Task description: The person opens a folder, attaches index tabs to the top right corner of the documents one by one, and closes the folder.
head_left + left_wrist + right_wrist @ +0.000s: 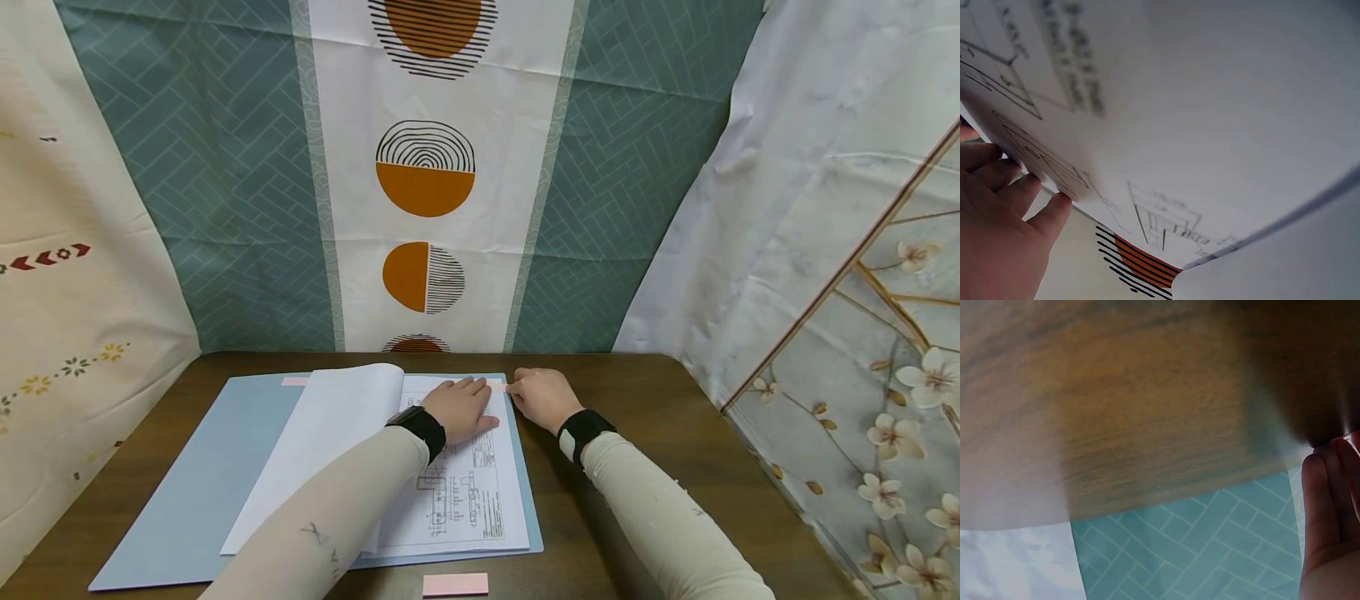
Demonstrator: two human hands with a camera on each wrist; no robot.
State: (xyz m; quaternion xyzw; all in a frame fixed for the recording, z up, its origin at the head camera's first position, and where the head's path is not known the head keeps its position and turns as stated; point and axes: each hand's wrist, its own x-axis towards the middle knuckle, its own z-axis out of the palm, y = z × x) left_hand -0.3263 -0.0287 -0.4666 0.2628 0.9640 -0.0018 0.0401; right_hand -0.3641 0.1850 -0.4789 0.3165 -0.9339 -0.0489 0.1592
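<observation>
1. My left hand [459,408] lay palm down on the printed sheet [468,512], near its top edge, fingers straight and close together, thumb held apart.
2. My right hand [543,397] was at the sheet's upper right corner, its fingers bent, the tips at a small pink strip [496,386]; I cannot tell whether they pinched it or only pressed it.
3. That strip stood at the top right of the sheet, reaching toward the edge of the open blue folder [187,483].
4. The sheet, covered in line drawings and small print, lay on the folder's right side; a blank white page [322,450] curved over to its left.
5. A second pink strip [295,381] showed at the blank page's upper left.
6. A pink pad [455,585] lay on the brown table [637,467], just below the folder.
7. Behind the table hung a green and white cloth [247,167].
</observation>
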